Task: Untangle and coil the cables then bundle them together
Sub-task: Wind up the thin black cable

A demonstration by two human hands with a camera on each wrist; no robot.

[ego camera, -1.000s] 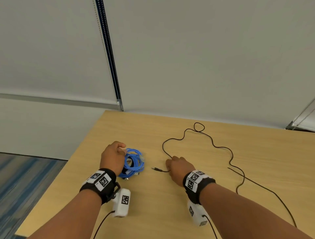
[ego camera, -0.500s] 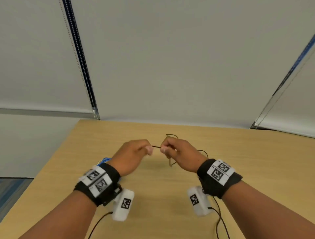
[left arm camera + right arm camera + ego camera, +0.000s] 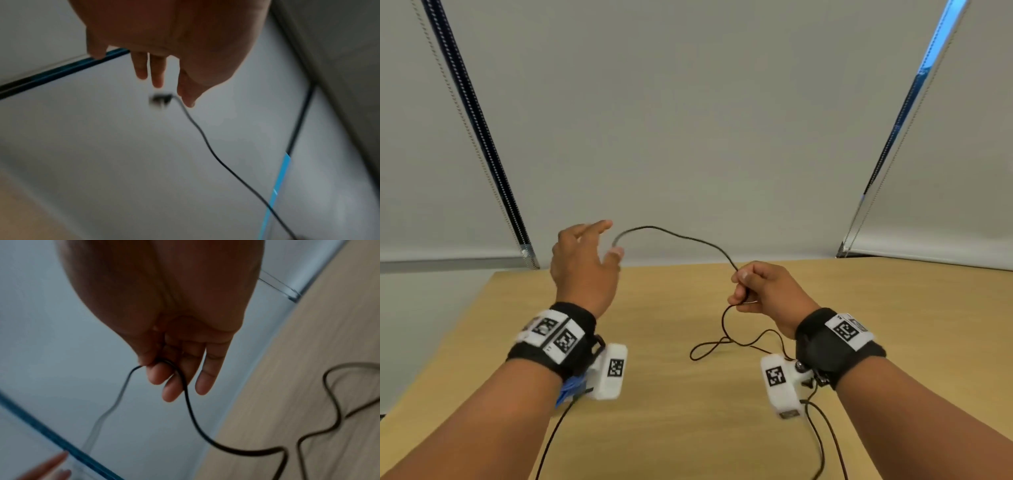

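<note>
Wooden surface point(image 3: 671, 428) carries slack loops of black cable point(image 3: 681, 238) at 6 o'clock of right hand point(image 3: 763, 291), which pinches cable. Left hand point(image 3: 582, 260), fingers spread, holds nothing; plug end point(image 3: 161, 99) floats free beside fingertips point(image 3: 157, 81). Risk: loose end whips away; dragging slack tightens loops into knot. Blue cable point(image 3: 571, 390) half hidden under left wrist.

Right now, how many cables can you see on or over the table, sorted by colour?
Black cable: 1, held up by the right hand, its plug end by the left hand.
Blue cable: 1, mostly hidden behind the left wrist.
Total: 2 on the table.
</note>
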